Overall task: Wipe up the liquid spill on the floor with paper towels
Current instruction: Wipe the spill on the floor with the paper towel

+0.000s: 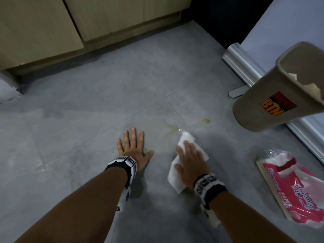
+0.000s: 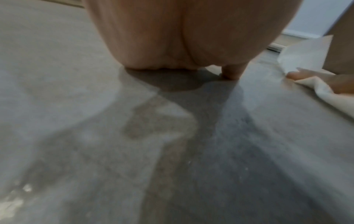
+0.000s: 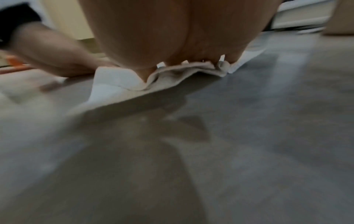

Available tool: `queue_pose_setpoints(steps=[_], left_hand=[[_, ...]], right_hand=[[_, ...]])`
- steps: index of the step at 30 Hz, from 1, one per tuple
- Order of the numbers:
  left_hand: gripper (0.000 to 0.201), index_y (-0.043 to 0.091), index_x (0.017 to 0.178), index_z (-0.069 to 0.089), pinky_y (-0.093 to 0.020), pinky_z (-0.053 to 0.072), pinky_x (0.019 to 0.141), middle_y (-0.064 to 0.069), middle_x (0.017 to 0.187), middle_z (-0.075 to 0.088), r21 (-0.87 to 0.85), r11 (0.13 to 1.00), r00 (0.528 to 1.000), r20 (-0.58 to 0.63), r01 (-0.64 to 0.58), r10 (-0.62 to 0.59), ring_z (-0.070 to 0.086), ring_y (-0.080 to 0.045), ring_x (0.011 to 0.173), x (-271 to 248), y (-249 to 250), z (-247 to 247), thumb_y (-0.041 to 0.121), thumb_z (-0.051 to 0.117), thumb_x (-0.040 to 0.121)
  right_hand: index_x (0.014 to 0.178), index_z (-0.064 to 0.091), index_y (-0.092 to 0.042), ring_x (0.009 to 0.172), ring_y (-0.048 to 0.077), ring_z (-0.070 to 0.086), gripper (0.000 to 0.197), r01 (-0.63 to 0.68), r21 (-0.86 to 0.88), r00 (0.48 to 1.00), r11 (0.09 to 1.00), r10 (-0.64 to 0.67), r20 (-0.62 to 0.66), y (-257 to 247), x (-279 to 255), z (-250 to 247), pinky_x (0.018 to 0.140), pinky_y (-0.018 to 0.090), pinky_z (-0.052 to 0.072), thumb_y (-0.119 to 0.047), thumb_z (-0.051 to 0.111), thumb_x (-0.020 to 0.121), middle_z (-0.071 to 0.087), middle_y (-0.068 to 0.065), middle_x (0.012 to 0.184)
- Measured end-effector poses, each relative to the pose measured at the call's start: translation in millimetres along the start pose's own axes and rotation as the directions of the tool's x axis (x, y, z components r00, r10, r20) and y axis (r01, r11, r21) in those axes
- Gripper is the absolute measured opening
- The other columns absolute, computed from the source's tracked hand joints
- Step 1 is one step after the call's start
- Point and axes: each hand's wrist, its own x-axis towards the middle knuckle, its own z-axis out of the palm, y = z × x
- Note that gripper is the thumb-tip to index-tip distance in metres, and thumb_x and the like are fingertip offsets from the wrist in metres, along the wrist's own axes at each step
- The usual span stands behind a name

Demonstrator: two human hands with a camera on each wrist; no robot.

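Right grip (image 1: 190, 159) flat, pressing paper towel (image 1: 186, 137) onto floor (image 1: 87, 111). Spill (image 1: 205, 121), yellowish, at 1 o'clock, just past towel's far edge. Left grip (image 1: 134, 146) splayed, bracing, farther off.

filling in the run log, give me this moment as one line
left hand: flat on floor | right hand: pressing paper towel | spill: yellowish patches ahead of towel | dustbin: nearby

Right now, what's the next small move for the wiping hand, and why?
Probably slide the right hand, flat on the paper towel, forward and slightly right. Yellowish streaks and a small spot lie on the floor just beyond the towel's edge, unwiped.
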Motion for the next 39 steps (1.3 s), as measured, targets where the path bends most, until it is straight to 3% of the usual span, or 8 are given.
queue_pose_setpoints(steps=[6,10,16,21,26,30,34,39], left_hand=[[0.087,0.029,0.153,-0.024,-0.057,-0.016,0.117,-0.004,0.156,-0.039,0.007,1.000,1.000,-0.022,-0.005,0.005,-0.034,-0.033,0.144,1,-1,3,0.070,0.026,0.095],[0.087,0.028,0.153,-0.025,-0.059,-0.013,0.117,-0.006,0.156,-0.039,0.026,1.000,1.000,-0.012,0.007,-0.006,-0.033,-0.034,0.144,0,-1,1,0.069,0.025,0.095],[0.087,0.027,0.151,-0.029,-0.058,-0.015,0.117,-0.004,0.142,-0.050,0.017,1.000,1.000,0.021,0.001,-0.001,-0.035,-0.034,0.143,-1,0,-2,0.069,0.024,0.095],[0.086,0.028,0.151,-0.028,-0.058,-0.016,0.117,-0.003,0.143,-0.050,0.021,1.000,1.000,0.015,0.004,-0.004,-0.036,-0.034,0.143,-2,-1,-2,0.068,0.024,0.095],[0.086,0.027,0.152,-0.027,-0.058,-0.015,0.117,-0.004,0.148,-0.047,0.022,1.000,1.000,0.020,0.005,-0.005,-0.035,-0.034,0.143,-3,0,-5,0.069,0.024,0.096],[0.086,0.027,0.151,-0.028,-0.058,-0.014,0.117,-0.005,0.150,-0.046,0.027,1.000,0.999,0.042,0.009,-0.010,-0.036,-0.034,0.142,-3,1,-5,0.068,0.024,0.096],[0.087,0.027,0.150,-0.030,-0.059,-0.014,0.117,-0.004,0.145,-0.049,0.028,1.000,0.998,0.053,0.013,-0.015,-0.037,-0.034,0.142,-3,1,-7,0.068,0.024,0.096],[0.087,0.027,0.151,-0.029,-0.059,-0.015,0.117,-0.006,0.153,-0.044,0.025,1.000,0.999,0.043,0.004,-0.005,-0.038,-0.034,0.141,-3,0,-5,0.069,0.024,0.095]], right_hand=[[0.154,0.000,-0.016,0.147,0.036,-0.006,0.076,-0.305,0.063,0.947,0.950,0.309,-0.087,0,90,-25,0.117,0.050,0.006,-0.047,0.038,0.096,-0.013,0.015,0.160],[0.154,0.001,-0.016,0.146,0.037,-0.009,0.074,-0.035,-0.020,0.998,0.999,0.034,-0.046,-56,106,-22,0.118,0.052,0.001,-0.044,0.037,0.096,-0.015,0.015,0.159],[0.146,0.031,-0.013,0.136,0.036,0.038,0.067,0.221,-0.135,0.973,0.966,-0.227,-0.037,-7,40,-3,0.106,0.049,0.036,-0.044,0.031,0.088,0.032,0.016,0.153],[0.135,0.052,-0.005,0.124,0.039,0.051,0.065,-0.019,-0.047,0.996,0.999,0.014,-0.093,-6,78,-23,0.094,0.052,0.046,-0.037,0.033,0.082,0.047,0.019,0.143],[0.149,0.032,-0.016,0.146,0.026,0.018,0.062,0.089,0.247,0.994,0.965,-0.072,-0.078,-34,70,-21,0.117,0.039,0.013,-0.044,0.018,0.095,0.022,0.007,0.159],[0.112,0.067,-0.014,0.100,0.025,0.065,0.042,0.048,0.627,0.950,0.778,0.158,-0.269,-6,58,-37,0.088,0.029,0.044,-0.046,0.053,0.088,0.070,0.007,0.109],[0.065,0.064,-0.015,0.065,0.013,0.060,0.024,-0.206,0.748,0.853,0.631,0.490,-0.178,22,75,-51,0.056,0.016,0.040,-0.032,0.077,0.075,0.062,-0.006,0.061],[0.074,0.069,-0.010,0.070,0.024,0.062,0.029,-0.415,0.461,0.819,0.785,0.543,-0.187,38,93,-60,0.064,0.026,0.050,-0.039,0.066,0.080,0.065,0.005,0.072]])
